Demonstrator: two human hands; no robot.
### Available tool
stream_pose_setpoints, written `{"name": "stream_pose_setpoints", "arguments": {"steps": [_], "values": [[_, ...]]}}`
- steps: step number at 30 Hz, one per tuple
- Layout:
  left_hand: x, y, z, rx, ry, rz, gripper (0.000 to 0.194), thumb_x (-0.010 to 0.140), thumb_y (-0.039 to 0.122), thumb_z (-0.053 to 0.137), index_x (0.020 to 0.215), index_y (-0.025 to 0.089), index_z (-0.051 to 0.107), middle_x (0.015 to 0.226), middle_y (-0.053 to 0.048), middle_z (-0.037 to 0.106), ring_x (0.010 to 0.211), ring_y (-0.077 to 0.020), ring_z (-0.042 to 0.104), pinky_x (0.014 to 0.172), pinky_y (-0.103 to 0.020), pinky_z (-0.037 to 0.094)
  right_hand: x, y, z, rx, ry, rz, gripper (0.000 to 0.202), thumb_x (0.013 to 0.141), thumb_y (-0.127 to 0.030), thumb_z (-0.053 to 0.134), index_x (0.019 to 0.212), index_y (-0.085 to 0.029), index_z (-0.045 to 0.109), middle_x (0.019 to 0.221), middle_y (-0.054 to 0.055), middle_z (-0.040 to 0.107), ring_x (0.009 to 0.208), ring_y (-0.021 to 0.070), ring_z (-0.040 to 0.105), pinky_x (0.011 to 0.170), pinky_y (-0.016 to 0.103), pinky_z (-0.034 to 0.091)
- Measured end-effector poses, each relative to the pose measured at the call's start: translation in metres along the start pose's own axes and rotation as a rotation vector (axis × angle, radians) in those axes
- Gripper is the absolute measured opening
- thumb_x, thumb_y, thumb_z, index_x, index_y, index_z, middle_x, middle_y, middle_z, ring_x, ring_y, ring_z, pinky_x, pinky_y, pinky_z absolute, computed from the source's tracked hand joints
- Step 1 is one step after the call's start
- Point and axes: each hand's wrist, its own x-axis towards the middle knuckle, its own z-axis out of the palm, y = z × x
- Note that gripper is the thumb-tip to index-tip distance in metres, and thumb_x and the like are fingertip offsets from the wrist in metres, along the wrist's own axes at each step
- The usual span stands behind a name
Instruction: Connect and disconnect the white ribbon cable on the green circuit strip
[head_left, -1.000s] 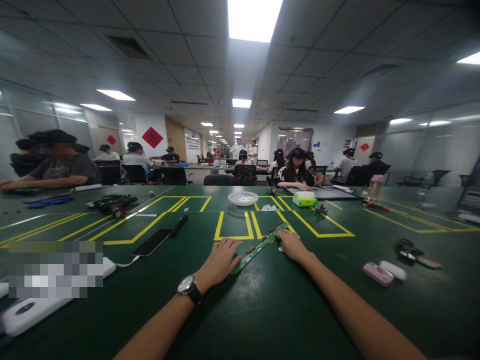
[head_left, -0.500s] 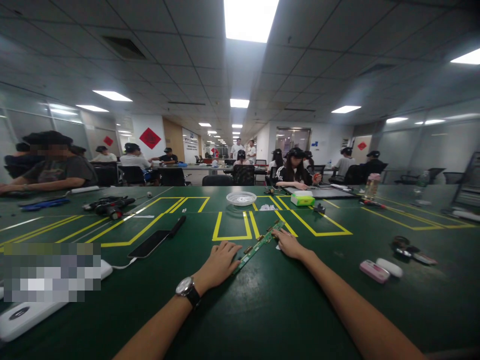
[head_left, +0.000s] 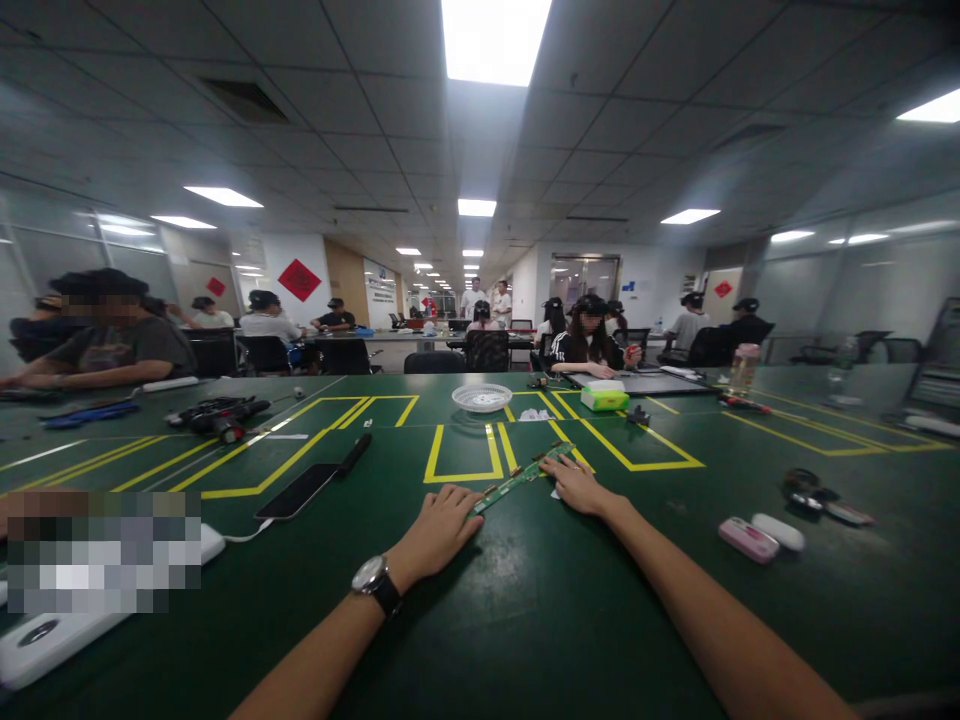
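A long, narrow green circuit board [head_left: 517,480] with brownish components along one edge lies slantwise between my hands, over the green table. My left hand [head_left: 442,525], wearing a watch [head_left: 369,574] on the wrist, has its thumb and fingers at the board's near end. At the far end, my right hand [head_left: 574,482] pinches the board with its fingertips. A small white scrap [head_left: 555,494] shows beside the right fingers. Beyond the board stands a clear round plastic dish [head_left: 481,398].
Left lie a phone [head_left: 298,492] on a cable and a white power bank [head_left: 67,635], partly pixelated. A tissue pack [head_left: 604,398] stands farther back. A pink case [head_left: 748,540] and a dark coiled item [head_left: 802,492] are right. Yellow tape [head_left: 465,476] marks the table [head_left: 525,630]. People sit beyond.
The circuit board has swung to a flatter slant, its near end moving away from me. My hands have barely shifted. A skin-toned shape has appeared at the left edge behind the power bank.
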Motion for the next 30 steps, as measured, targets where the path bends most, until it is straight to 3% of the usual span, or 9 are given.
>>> {"name": "stream_pose_setpoints", "arguments": {"steps": [5,9,17,23,30], "values": [[0.001,0.001,-0.002,0.008,0.031,-0.006,0.038,0.098,0.043,0.028,0.130,0.029,0.044,0.124,-0.005,0.053,0.112,-0.0216,0.044,0.090,-0.035,0.035,0.000,0.000,-0.002,-0.006,0.001,-0.029,0.060,0.081,-0.015,0.037,0.140,-0.023,0.038,0.149,0.006,0.033,0.138,0.0296,0.024,0.109,0.057,0.016],[0.002,-0.002,-0.002,0.021,0.059,-0.014,0.038,0.098,0.043,0.030,0.129,0.028,0.045,0.125,-0.005,0.052,0.114,-0.0216,0.044,0.092,-0.036,0.035,-0.003,-0.009,-0.012,-0.014,0.049,-0.101,0.058,0.075,-0.008,0.040,0.131,-0.024,0.049,0.142,0.005,0.044,0.135,0.0280,0.029,0.108,0.054,0.017],[0.002,-0.005,0.001,0.017,0.078,0.000,0.037,0.097,0.041,0.034,0.128,0.025,0.046,0.125,-0.006,0.052,0.116,-0.0220,0.043,0.093,-0.036,0.035,-0.020,-0.068,-0.030,0.008,0.122,-0.278,0.040,0.071,-0.001,0.042,0.100,-0.019,0.061,0.112,0.008,0.064,0.122,0.0239,0.046,0.102,0.044,0.027],[0.002,-0.002,0.000,0.018,0.022,0.001,0.036,0.096,0.039,0.038,0.130,0.027,0.044,0.125,-0.006,0.053,0.115,-0.0233,0.044,0.093,-0.037,0.035,-0.028,-0.109,-0.025,0.131,0.108,-0.501,0.044,0.069,0.000,0.046,0.107,-0.018,0.057,0.114,0.008,0.062,0.113,0.0207,0.052,0.096,0.034,0.037],[-0.001,-0.003,0.003,0.016,-0.027,0.006,0.041,0.095,0.041,0.041,0.133,0.028,0.039,0.127,-0.007,0.051,0.117,-0.0240,0.044,0.093,-0.039,0.035,-0.035,-0.134,-0.019,0.279,0.104,-0.600,0.035,0.079,-0.007,0.045,0.110,-0.019,0.057,0.114,0.008,0.062,0.111,0.0182,0.054,0.096,0.032,0.040]]}}
